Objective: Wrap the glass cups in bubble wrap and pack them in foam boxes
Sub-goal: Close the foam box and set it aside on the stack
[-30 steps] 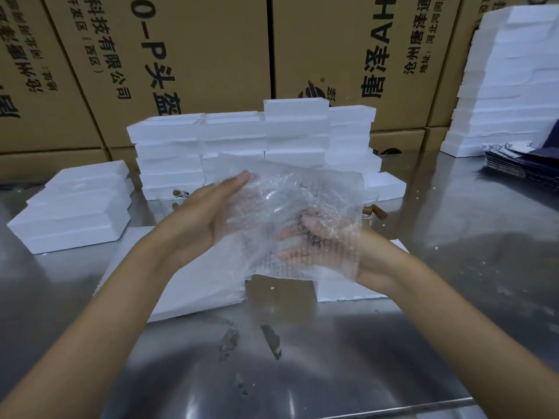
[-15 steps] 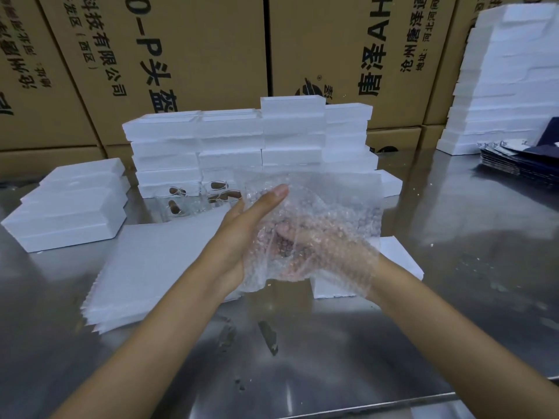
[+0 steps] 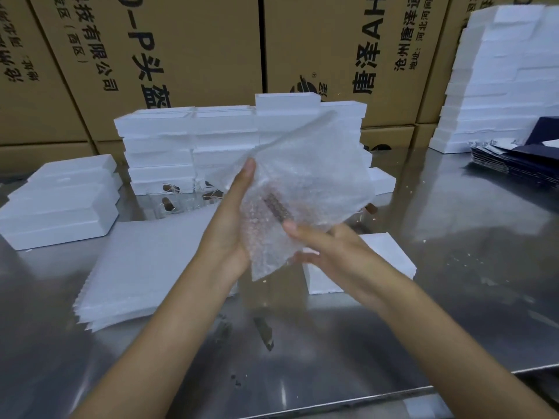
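Mid-wrap, above the steel table [image 3: 453,237]. Left hand [image 3: 233,225] has straight fingers laid flat along the left side of the clear bubble-wrap sheet [image 3: 305,189], backing it like a wall rather than curling round it. Right hand [image 3: 329,246] comes in from the lower right, its thumb and fingers pinching the sheet's lower edge. The glass cup itself isn't clearly visible; a dark streak inside the wrap is probably part of it, so I judge the cup sits in the bundle between the two palms. The upper right flap of wrap is loose and fanned out. To do this well: keep the left palm as backstop, roll the loose flap tight round with the right, tuck ends so no glass shows, don't squeeze. The open white foam box [image 3: 378,258] lies just below right hand, the likely drop spot. More unwrapped small glass cups [image 3: 178,201] wait by the stacked white foam boxes [image 3: 193,140] behind.
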